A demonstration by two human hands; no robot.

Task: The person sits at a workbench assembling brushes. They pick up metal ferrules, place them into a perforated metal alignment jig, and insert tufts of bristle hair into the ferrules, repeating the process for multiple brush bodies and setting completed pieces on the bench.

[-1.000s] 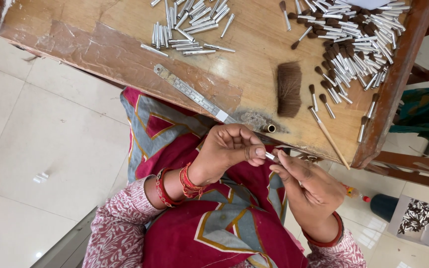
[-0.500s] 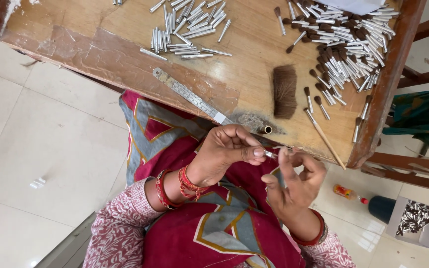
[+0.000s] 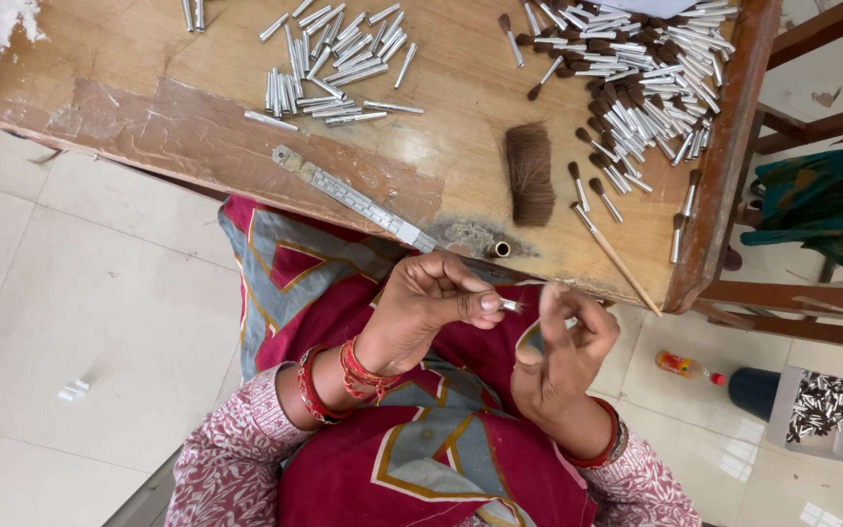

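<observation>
Right hand (image 3: 563, 342) has lifted, fingers now curled near the small silver metal tube (image 3: 509, 305) pinched in left hand (image 3: 431, 298), held steady above lap; whether right grips anything, cannot tell.

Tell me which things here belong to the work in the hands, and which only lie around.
In the work:
left hand, pinching a small metal tube
right hand
empty metal tubes
bundle of brown hair
finished brush heads

Lying around:
metal ruler
thin wooden stick
small bottle on the floor
</observation>
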